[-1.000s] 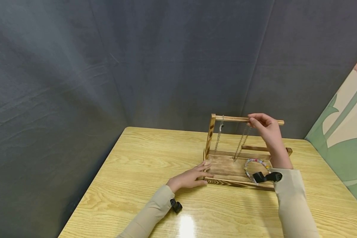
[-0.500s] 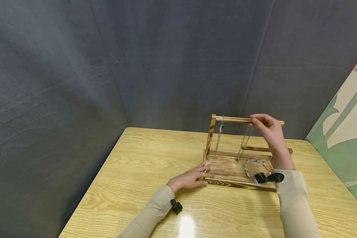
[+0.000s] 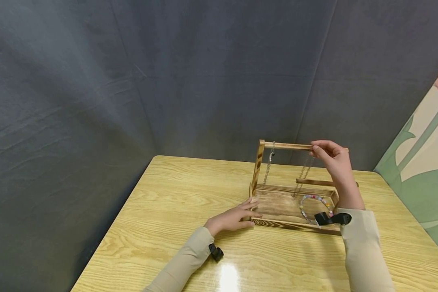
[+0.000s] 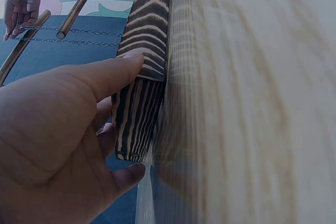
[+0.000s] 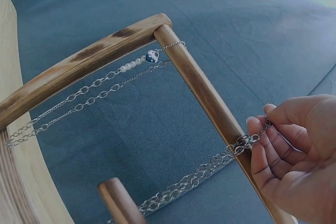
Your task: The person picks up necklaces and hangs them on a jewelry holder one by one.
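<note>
Overall, with clock positions read in the head view, one grey-blue cloth backdrop (image 3: pixel 219 81) spans 9 to 1 o'clock. One painted panel (image 3: pixel 430 178), bearing pink, cream and green plant shapes, stands at 3 o'clock. Below, one table (image 3: pixel 179 194) presents a yellow wood-grain surface with one bright glare spot at 6 o'clock.

One wooden stand (image 3: pixel 258 168) rests on the table at 4 o'clock. Visible parts: one tray (image 3: pixel 277 202), one upper bar (image 3: pixel 288 146), one lower bar (image 3: pixel 315 183), and one upright at the upper bar's 9 o'clock end.

Two hands are at the stand, both in beige sleeves (image 3: pixel 366 251). The left hand (image 3: pixel 230 219), fingers spread, touches the tray's 8 o'clock end. The right hand (image 3: pixel 336 160), at the stand's 1 o'clock, is narrowed: thumb and fingers pinch the held chain (image 5: pixel 184 182), which crosses the upper bar. Its bunched strands cannot be counted.

One pearl chain (image 5: pixel 97 83) hangs in two strands near the upright. Each wrist carries one black camera (image 3: pixel 216 252). One bead bracelet (image 3: pixel 314 197) lies in the tray toward 4 o'clock. One heart charm (image 5: pixel 151 56) is attached to the pearl chain.
</note>
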`<state>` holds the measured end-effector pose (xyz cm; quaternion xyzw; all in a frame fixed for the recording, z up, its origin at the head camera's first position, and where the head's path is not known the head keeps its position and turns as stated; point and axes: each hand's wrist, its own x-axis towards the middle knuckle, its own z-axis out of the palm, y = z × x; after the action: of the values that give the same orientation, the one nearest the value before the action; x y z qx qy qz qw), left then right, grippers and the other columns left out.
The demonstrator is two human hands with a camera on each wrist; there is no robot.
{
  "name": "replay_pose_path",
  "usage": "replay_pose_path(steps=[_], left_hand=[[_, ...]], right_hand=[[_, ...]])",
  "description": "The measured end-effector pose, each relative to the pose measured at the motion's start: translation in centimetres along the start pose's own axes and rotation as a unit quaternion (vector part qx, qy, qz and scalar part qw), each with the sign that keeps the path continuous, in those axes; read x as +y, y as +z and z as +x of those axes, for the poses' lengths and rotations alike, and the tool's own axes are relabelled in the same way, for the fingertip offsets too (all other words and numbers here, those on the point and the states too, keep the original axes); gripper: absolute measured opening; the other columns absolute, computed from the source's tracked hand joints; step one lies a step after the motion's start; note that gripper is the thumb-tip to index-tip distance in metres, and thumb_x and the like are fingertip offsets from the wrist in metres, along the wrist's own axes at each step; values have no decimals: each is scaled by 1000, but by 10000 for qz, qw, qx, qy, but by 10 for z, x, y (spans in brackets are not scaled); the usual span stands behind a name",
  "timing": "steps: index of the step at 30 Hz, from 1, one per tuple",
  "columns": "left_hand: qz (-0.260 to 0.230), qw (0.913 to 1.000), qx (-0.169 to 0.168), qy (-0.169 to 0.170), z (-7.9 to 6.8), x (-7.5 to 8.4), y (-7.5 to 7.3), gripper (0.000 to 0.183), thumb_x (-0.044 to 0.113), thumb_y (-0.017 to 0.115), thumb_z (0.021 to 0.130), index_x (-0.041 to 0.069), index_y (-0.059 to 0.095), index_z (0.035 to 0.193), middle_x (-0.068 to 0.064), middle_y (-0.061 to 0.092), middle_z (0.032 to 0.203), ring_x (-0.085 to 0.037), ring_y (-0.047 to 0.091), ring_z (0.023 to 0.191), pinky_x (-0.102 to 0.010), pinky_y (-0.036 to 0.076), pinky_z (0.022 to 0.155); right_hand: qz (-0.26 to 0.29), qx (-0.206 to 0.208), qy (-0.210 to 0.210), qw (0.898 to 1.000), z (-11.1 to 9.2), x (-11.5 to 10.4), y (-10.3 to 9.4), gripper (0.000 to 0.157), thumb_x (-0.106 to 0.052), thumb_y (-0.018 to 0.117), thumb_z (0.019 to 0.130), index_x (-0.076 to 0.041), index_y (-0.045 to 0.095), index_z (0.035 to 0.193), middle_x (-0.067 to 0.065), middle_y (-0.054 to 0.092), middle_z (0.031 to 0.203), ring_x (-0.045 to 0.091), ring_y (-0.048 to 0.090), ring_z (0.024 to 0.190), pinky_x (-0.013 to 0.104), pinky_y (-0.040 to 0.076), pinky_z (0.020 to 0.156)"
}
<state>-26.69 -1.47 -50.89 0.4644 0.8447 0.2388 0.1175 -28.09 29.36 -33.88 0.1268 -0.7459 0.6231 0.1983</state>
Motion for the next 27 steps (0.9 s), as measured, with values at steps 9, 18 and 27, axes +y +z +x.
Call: replay_pose_path(steps=[9, 18, 27], left_hand=[[118, 9999, 38, -4, -1, 2, -2, 44, 34, 45, 98, 24, 43, 140, -3, 10, 157, -25, -1, 144, -45, 20, 114], [202, 9998, 66, 47, -1, 2, -2, 44, 35, 45, 98, 24, 42, 141, -4, 11, 156, -26, -1, 144, -46, 20, 113], [131, 9999, 23, 8, -2, 4, -3, 44, 34, 44, 98, 23, 43, 141, -4, 10, 157, -26, -1, 144, -46, 20, 114]], right_hand=[[-52, 186, -60, 9998, -1, -2, -3, 24, -15, 59, 92, 1, 64, 109, -7, 66, 86, 4, 62, 75, 11, 48, 69], [274, 219, -76, 9994, -3, -1, -6, 25, -12, 59, 91, 5, 62, 109, -3, 66, 89, 7, 63, 77, 12, 49, 70], [273, 276, -63, 9992, -5, -1, -10, 27, -11, 59, 91, 8, 61, 110, -5, 66, 88, 4, 62, 76, 11, 48, 70]])
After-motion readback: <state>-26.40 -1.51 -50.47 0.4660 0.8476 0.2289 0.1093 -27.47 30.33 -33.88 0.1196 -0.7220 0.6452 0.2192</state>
